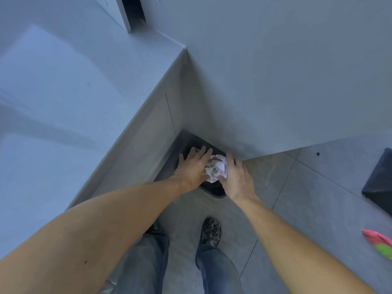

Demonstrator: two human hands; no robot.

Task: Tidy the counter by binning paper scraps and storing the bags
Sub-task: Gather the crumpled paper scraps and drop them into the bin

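Both hands, the left hand (192, 166) and right hand (236, 177), press a crumpled paper wad (216, 167) between them over the dark bin (214, 190), so binning is underway, and no bags are seen stored on the worktop (74, 92).

White crumpled paper (216, 168), black bin (214, 190), grey floor tiles (297, 187), blue jeans (218, 270), dark patterned shoe (211, 231), black bag (379, 181)

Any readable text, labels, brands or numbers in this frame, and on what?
None can be read.
Crumpled paper, held between left hand and right hand over the black bin: greyish marks, too blurred to tell if print.
Pink and green item at right edge: no lettering visible.
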